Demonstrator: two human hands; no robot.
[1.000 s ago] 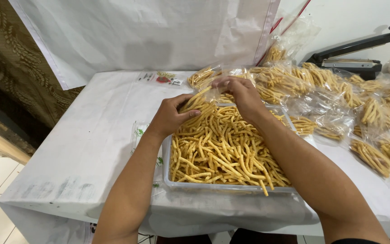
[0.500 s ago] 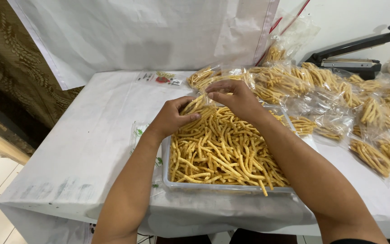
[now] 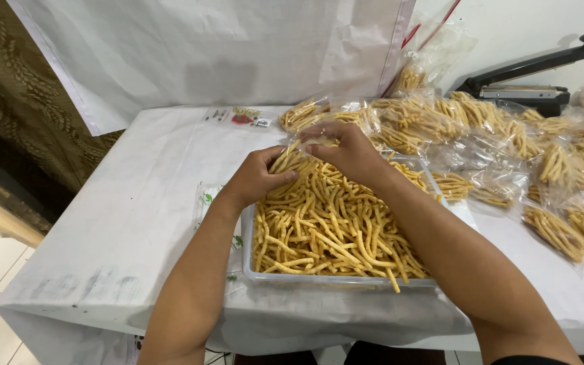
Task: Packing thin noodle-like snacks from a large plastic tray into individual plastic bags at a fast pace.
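**both hands at the far end of the snack tray**

while there's only the head view to go on, it shows plenty. left hand (image 3: 258, 177) is curled around a bunch of yellow snack sticks (image 3: 326, 226) at the far left corner of the clear tray (image 3: 248, 253), fingers closed on them. right hand (image 3: 349, 154) sits just beyond it, fingertips pinched on what looks like a small clear bag (image 3: 319, 140) with a few sticks in it, can't tell for sure. so the bag is just to the right of the left hand and nearly touching it. the held sticks run roughly away from the person.

counts: one tray, two hands, one black heat sealer (image 3: 522, 84) far right on the tabletop (image 3: 123, 230), and filled packets (image 3: 481, 135) piled up, too many overlapping to count.
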